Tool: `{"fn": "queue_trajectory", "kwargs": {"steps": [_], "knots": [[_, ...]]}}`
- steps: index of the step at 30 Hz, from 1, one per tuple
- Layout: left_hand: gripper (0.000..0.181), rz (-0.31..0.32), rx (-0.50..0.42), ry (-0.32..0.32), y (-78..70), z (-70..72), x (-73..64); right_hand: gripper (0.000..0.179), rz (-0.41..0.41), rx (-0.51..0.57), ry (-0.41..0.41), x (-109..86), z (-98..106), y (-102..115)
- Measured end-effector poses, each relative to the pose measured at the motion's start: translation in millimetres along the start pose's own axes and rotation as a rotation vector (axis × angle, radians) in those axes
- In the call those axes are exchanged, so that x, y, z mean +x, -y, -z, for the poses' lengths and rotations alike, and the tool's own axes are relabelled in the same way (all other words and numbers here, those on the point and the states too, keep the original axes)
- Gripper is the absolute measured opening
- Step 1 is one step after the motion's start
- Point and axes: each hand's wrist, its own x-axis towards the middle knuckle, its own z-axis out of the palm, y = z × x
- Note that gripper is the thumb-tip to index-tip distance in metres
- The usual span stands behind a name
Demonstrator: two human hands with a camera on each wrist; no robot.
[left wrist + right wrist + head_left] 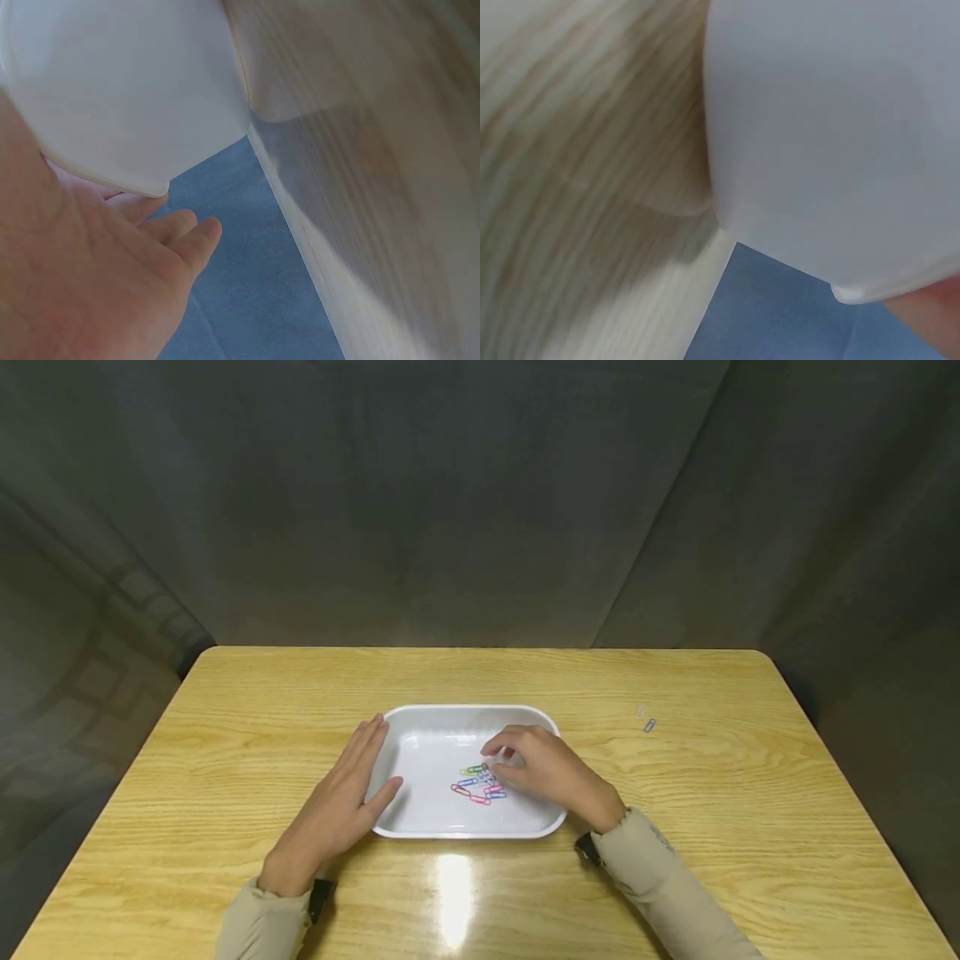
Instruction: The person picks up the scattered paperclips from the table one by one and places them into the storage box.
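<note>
A white rectangular tray sits on the table with a small heap of coloured paper clips right of its middle. Along its left rim lies my left hand, fingers extended and thumb reaching over the edge. In the left wrist view, the same hand is beside the tray's outer wall. My right hand reaches over the right rim, with bent thumb and forefinger at the clips. I cannot tell whether a clip is between those fingertips. The right wrist view shows mostly the tray's outer wall.
On the wooden table, to the right of the tray, lie a blue paper clip and a pale clip. Dark curtains hang behind the table's far edge and at both sides.
</note>
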Motion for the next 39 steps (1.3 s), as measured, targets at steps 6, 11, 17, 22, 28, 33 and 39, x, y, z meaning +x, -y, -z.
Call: {"fn": "queue_trajectory", "kwargs": {"steps": [6,11,17,22,28,33,39], "knots": [[0.077,0.000,-0.004,0.000,0.1,0.4,-1.0,0.022,0.007,0.009,0.014,-3.0,7,1],[0.078,0.007,-0.003,0.008,0.3,1.3,-0.9,0.027,-0.009,0.010,-0.005,-7.9,18,2],[0.079,0.013,-0.009,0.020,0.3,2.5,-0.8,0.028,-0.027,0.028,-0.061,-16.5,30,-2],[0.079,0.009,-0.007,0.019,0.7,2.5,-0.9,0.028,-0.014,0.010,-0.121,-24.6,38,-10],[0.080,0.013,-0.011,0.019,1.1,2.2,-0.6,0.027,0.008,0.007,-0.177,-34.0,45,-20],[0.080,0.014,-0.012,0.018,0.8,1.8,0.1,0.025,-0.005,0.010,-0.209,-41.8,53,-26],[0.080,0.009,-0.006,0.016,0.9,1.2,1.2,0.025,-0.028,-0.035,-0.242,-53.4,61,-39]]}}
